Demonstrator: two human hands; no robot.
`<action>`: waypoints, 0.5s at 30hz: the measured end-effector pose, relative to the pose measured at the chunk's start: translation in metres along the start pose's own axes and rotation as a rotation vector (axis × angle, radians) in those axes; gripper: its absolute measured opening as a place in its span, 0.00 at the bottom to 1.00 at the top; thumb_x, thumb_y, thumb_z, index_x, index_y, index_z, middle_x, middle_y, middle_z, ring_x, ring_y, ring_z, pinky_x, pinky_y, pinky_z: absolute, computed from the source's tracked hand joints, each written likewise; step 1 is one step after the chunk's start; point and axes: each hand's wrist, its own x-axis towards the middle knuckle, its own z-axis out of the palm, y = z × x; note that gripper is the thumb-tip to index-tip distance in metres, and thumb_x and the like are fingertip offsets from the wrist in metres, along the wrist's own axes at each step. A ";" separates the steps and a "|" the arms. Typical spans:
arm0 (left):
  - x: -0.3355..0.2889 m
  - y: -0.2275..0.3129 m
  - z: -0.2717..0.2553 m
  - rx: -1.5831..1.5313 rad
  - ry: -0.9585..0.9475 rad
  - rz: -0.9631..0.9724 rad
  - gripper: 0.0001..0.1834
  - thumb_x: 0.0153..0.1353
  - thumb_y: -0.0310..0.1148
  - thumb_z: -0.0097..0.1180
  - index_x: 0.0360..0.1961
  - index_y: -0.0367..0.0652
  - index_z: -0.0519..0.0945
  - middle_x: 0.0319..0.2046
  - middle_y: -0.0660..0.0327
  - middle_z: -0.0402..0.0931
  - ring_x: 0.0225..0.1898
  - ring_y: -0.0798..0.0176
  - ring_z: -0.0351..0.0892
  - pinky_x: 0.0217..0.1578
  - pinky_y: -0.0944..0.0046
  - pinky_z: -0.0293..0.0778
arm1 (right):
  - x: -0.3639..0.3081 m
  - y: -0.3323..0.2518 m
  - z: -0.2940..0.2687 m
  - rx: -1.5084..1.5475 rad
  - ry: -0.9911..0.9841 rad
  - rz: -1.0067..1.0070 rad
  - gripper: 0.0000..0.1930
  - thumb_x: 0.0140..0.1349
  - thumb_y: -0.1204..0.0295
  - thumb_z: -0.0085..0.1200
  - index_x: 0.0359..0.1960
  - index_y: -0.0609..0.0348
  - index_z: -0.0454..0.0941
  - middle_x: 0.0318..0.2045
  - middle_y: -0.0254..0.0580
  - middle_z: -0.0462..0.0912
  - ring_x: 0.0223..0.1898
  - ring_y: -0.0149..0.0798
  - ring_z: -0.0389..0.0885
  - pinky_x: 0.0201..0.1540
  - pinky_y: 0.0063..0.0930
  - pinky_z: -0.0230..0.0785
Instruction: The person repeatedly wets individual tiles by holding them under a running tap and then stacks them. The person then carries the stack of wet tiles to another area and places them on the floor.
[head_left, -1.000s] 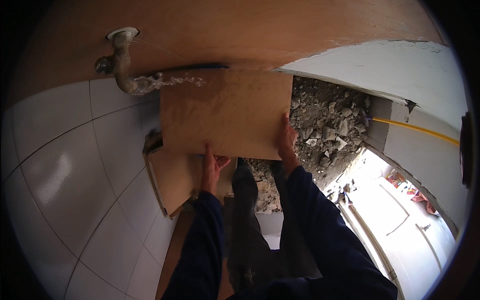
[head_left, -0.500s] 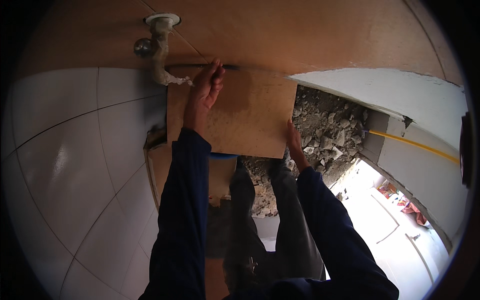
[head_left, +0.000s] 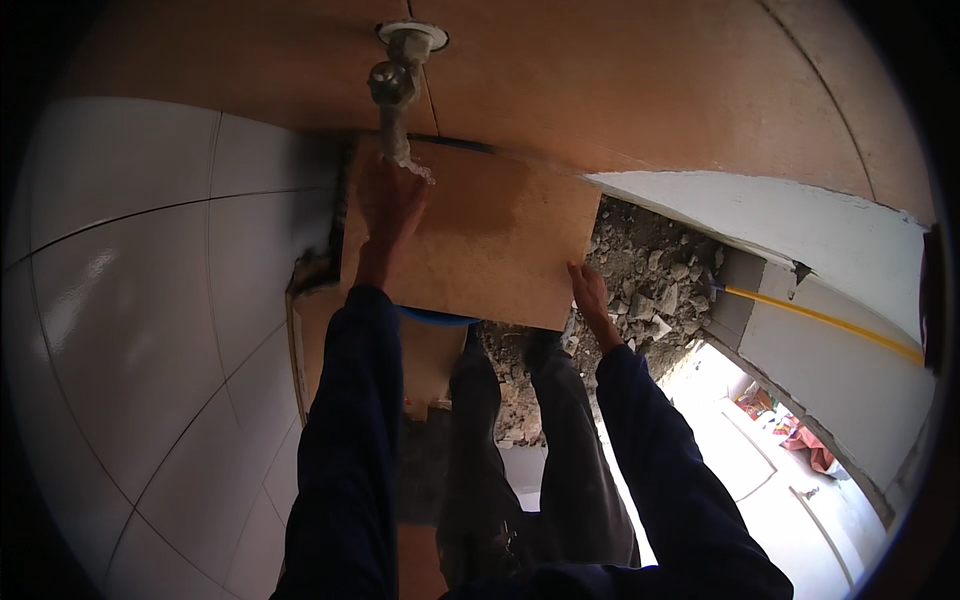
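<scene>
The head camera shows us a flat, tan, four-sided tile (head_left: pixel 490 235) tilted below a grimy metal wall tap (head_left: pixel 393 100), its upper edge beside the orange-brown wall (head_left: pixel 600 90). We have our right hand (head_left: pixel 590 292) closed on the tile's right edge, the thumb at the rim and most of the fingers hidden. Our left hand (head_left: pixel 391 208) is over the tile's upper left part, right at the spout, where clear water (head_left: pixel 416 172) runs out; its fingers are dim, so we cannot tell how far they are curled or whether they hold anything. Under the tile's lower edge we see a curved blue rim (head_left: pixel 437 317). Grey broken rubble (head_left: pixel 655 285) lies to the right, near a thin yellow pole (head_left: pixel 822 323).
</scene>
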 end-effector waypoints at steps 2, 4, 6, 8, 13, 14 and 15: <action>-0.040 -0.042 0.014 0.032 -0.023 -0.138 0.42 0.47 0.47 0.67 0.59 0.39 0.64 0.50 0.47 0.67 0.52 0.44 0.67 0.53 0.48 0.66 | 0.000 -0.013 0.007 -0.092 0.356 -0.249 0.21 0.64 0.55 0.52 0.34 0.67 0.77 0.29 0.53 0.78 0.31 0.49 0.77 0.37 0.39 0.67; -0.062 -0.071 0.012 0.013 -0.084 -0.239 0.52 0.43 0.51 0.70 0.65 0.38 0.58 0.55 0.44 0.65 0.58 0.40 0.64 0.58 0.47 0.63 | -0.008 -0.044 0.021 0.051 0.448 -0.369 0.18 0.62 0.60 0.54 0.34 0.67 0.78 0.29 0.50 0.79 0.31 0.46 0.78 0.36 0.38 0.69; -0.084 -0.091 0.003 -0.053 -0.187 -0.309 0.59 0.38 0.53 0.74 0.67 0.37 0.56 0.59 0.42 0.62 0.62 0.39 0.61 0.61 0.48 0.61 | -0.025 -0.126 0.036 0.411 0.055 -0.212 0.14 0.62 0.63 0.55 0.33 0.64 0.78 0.28 0.40 0.80 0.28 0.35 0.78 0.33 0.31 0.71; -0.081 -0.088 0.003 -0.045 -0.173 -0.254 0.57 0.39 0.54 0.73 0.65 0.37 0.58 0.60 0.41 0.62 0.61 0.39 0.62 0.58 0.46 0.63 | -0.030 -0.201 0.049 0.935 -0.539 -0.105 0.11 0.66 0.66 0.50 0.40 0.62 0.77 0.26 0.33 0.77 0.28 0.27 0.74 0.34 0.23 0.69; -0.058 -0.106 0.010 -0.306 -0.470 -0.405 0.59 0.38 0.52 0.74 0.67 0.37 0.56 0.61 0.44 0.62 0.61 0.42 0.62 0.58 0.47 0.64 | 0.025 -0.302 0.128 1.067 -0.446 -0.614 0.07 0.65 0.68 0.47 0.35 0.57 0.75 0.24 0.35 0.74 0.26 0.32 0.73 0.30 0.28 0.67; -0.051 -0.089 0.011 -0.404 -0.529 -0.423 0.58 0.38 0.51 0.75 0.67 0.37 0.57 0.60 0.46 0.63 0.61 0.44 0.63 0.58 0.48 0.64 | 0.042 -0.298 0.136 0.966 -0.238 -0.739 0.08 0.65 0.67 0.47 0.34 0.57 0.76 0.25 0.37 0.76 0.27 0.34 0.75 0.31 0.30 0.68; -0.052 -0.086 0.010 -0.487 -0.571 -0.461 0.58 0.37 0.50 0.76 0.66 0.37 0.58 0.60 0.47 0.64 0.61 0.45 0.64 0.58 0.49 0.65 | 0.044 -0.305 0.141 0.886 -0.076 -0.822 0.09 0.65 0.66 0.47 0.34 0.56 0.77 0.26 0.38 0.77 0.28 0.37 0.77 0.32 0.33 0.69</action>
